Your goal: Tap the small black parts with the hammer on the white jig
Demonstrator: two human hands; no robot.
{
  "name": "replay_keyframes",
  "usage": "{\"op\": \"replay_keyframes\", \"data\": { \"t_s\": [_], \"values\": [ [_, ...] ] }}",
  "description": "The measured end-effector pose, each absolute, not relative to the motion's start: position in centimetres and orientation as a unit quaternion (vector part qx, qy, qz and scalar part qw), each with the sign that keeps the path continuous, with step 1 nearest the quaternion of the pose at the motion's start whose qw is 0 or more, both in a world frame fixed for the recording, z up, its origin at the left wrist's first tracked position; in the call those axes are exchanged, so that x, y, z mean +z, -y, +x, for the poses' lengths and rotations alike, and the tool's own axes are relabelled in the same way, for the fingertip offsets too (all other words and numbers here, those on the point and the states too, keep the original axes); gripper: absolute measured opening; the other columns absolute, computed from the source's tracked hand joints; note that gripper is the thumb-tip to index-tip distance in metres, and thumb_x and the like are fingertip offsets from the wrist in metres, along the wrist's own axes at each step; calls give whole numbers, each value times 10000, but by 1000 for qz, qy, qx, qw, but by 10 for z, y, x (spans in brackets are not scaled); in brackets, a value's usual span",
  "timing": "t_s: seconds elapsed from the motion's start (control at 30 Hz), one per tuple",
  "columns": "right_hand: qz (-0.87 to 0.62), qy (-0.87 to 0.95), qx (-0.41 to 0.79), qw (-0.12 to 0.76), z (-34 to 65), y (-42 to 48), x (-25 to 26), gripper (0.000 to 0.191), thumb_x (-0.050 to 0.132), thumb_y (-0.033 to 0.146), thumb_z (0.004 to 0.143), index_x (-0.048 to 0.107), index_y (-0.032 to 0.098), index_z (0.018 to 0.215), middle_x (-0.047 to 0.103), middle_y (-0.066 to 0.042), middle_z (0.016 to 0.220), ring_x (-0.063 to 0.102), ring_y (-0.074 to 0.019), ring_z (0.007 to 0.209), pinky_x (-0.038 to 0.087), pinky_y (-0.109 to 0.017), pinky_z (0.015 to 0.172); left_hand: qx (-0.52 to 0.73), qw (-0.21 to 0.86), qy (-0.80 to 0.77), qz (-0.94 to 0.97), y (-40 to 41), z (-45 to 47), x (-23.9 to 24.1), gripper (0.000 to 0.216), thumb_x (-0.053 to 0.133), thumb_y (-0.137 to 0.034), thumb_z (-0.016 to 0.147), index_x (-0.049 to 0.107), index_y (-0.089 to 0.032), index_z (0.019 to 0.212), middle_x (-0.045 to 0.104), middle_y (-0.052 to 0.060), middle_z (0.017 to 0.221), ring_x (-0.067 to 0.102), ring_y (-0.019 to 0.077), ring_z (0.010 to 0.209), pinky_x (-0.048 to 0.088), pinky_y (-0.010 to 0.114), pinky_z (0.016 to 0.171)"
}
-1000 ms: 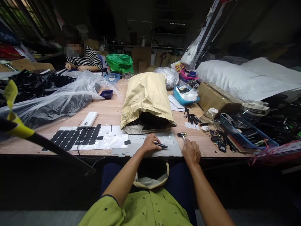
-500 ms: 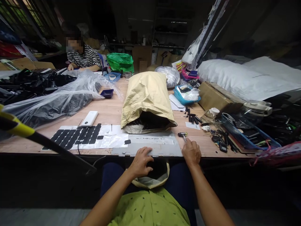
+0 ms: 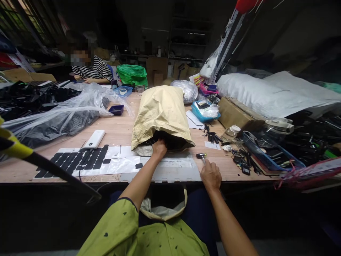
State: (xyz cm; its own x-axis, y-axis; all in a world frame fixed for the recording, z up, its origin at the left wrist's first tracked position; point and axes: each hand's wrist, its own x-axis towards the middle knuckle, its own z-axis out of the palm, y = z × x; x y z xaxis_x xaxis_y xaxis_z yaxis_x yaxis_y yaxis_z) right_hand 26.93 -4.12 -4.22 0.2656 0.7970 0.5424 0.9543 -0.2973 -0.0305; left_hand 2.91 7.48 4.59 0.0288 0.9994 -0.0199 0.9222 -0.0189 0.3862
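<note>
My left hand (image 3: 160, 147) reaches into the dark mouth of a large cream sack (image 3: 165, 110) lying on the table; its fingers are hidden inside among black pieces. At the front edge of the table, my right hand (image 3: 211, 175) is closed round the handle of a small hammer (image 3: 201, 155), whose head lies just beyond the fingers. A grey board (image 3: 170, 170) lies between my hands, below the sack's mouth. Over my lap hangs a second cream sack (image 3: 165, 215), its mouth open upward and dark inside.
A sheet of black stickers (image 3: 85, 160) and a white power bank (image 3: 95, 139) lie left. Plastic sheeting (image 3: 61, 110) covers black parts. Blue baskets (image 3: 206, 113), a jar (image 3: 231, 133) and a cardboard box (image 3: 239, 113) stand right. A co-worker (image 3: 93, 69) sits far left.
My left hand has moved forward from above the lap sack into the mouth of the sack on the table. My right hand keeps the hammer at the table edge. The view has shifted slightly.
</note>
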Motion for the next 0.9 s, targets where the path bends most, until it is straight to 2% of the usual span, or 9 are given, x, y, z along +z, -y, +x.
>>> {"op": "replay_keyframes", "data": {
  "t_s": [0.13,0.23,0.4,0.6,0.73,0.9],
  "values": [
    [-777,564,-215,177,269,42,-41,303,494,162,896,696,178,1122,544,-71,825,462,-188,751,281,-289,616,135,149,-696,690,-75,25,48,299,528,-222,900,711,-206,1136,672,125,1187,669,286,1038,530,331,800],
    [-781,561,-217,172,268,42,-40,316,478,159,898,692,176,1130,552,-77,827,468,-195,762,281,-293,614,187,150,-676,697,-59,18,45,296,541,-228,906,701,-223,1155,651,99,1209,668,252,1015,520,312,797],
    [-786,556,-213,170,267,42,-38,315,465,170,907,693,176,1125,552,-79,825,475,-200,774,281,-296,613,205,225,-568,765,-17,14,26,220,628,-246,875,719,-261,1075,662,28,1060,648,192,990,501,272,824],
    [-789,554,-199,175,265,42,-37,324,470,169,903,701,173,1129,560,-90,836,477,-208,772,295,-308,619,187,261,-572,755,0,29,6,219,660,-265,859,732,-284,1066,648,10,1007,628,181,954,493,278,844],
    [-791,554,-163,205,269,41,-36,329,484,175,896,703,176,1141,574,-94,854,490,-206,777,312,-307,634,195,251,-567,760,-2,33,7,209,698,-283,833,755,-277,1034,657,23,988,621,204,996,489,293,861],
    [-789,546,-52,279,274,45,-31,347,507,192,863,719,191,1139,632,-97,884,553,-215,814,394,-305,680,199,267,-569,752,-3,32,7,225,702,-262,830,761,-287,1046,671,17,987,627,204,1002,491,289,849]
  ]
}}
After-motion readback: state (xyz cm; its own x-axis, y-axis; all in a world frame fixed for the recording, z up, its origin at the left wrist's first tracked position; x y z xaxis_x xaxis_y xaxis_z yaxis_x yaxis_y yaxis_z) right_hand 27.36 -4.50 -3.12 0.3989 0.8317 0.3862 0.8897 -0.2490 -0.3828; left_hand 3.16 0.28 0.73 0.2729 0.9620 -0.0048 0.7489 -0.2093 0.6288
